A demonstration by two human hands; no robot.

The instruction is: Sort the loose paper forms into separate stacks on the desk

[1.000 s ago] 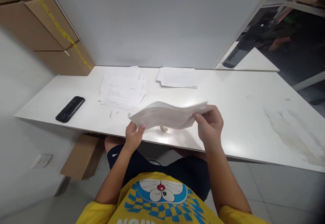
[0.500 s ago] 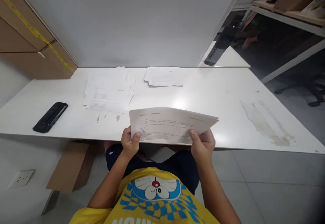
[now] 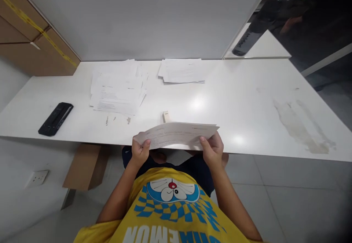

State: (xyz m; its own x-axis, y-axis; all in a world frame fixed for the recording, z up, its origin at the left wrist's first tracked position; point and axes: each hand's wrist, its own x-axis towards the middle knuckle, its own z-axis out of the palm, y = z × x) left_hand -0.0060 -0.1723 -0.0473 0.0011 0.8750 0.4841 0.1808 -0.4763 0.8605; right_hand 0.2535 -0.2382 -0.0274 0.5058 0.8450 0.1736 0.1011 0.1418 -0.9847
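Note:
Printed sheets of paper (image 3: 176,133) are held up at the table's front edge, bowed slightly and tilted toward me. My left hand (image 3: 140,150) grips their left end, thumb on the front face. On the right end my right hand (image 3: 213,149) is closed the same way, its fingers hidden behind the paper. Just beyond the sheets' top edge lies a small cream-coloured block-like object (image 3: 166,116), partly covered by them. Farther back are a spread pile of printed papers (image 3: 115,92) on the left and a neater paper stack (image 3: 183,70) in the middle.
A black flat device or case (image 3: 55,119) lies at the left of the white table (image 3: 236,103). Cardboard boxes (image 3: 41,52) stand at the back left, another box (image 3: 85,166) below the table. A dark bottle (image 3: 247,39) is beyond the grey partition (image 3: 151,19).
The sheets have tipped flatter and lower between my hands, which are a little closer together. The cream-coloured object behind them has come into view. My view has shifted slightly.

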